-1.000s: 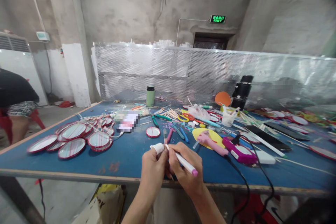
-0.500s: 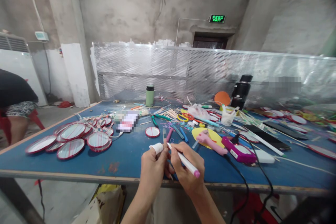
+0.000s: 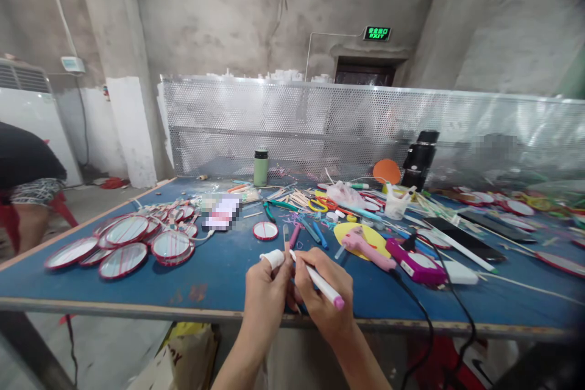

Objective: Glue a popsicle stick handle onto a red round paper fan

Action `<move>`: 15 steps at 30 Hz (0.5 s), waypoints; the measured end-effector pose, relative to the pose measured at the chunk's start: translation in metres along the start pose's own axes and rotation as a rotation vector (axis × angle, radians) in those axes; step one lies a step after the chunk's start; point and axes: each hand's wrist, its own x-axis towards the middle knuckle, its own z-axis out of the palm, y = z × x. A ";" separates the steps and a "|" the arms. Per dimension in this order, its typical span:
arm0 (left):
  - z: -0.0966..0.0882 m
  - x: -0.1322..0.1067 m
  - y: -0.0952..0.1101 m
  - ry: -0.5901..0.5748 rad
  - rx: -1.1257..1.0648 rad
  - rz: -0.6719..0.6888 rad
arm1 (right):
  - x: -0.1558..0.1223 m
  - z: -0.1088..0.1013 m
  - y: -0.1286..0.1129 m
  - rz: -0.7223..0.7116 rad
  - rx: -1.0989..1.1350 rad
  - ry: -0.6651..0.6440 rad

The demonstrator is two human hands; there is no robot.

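Over the blue table [image 3: 219, 283], near its front edge, our right hand [image 3: 322, 311] and left hand [image 3: 265, 292] are closed: the right grips a white marker [image 3: 322, 284] pen-fashion, likely for fine control; the left pinches a flat stick [image 3: 287, 245], presumably steadying it beside the marker.

A lit sign [image 3: 377, 33] on the wall [image 3: 219, 18] reads "EXIT" — with "安全出口" above.

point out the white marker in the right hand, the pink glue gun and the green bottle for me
White marker [image 3: 323, 286]: head view, on the middle of its barrel.
Pink glue gun [image 3: 372, 253]: head view, on its handle.
Green bottle [image 3: 261, 171]: head view, on its body below the dark lid.
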 end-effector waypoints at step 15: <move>-0.001 0.000 -0.005 0.021 0.033 0.036 | 0.001 0.001 -0.001 -0.013 -0.002 -0.032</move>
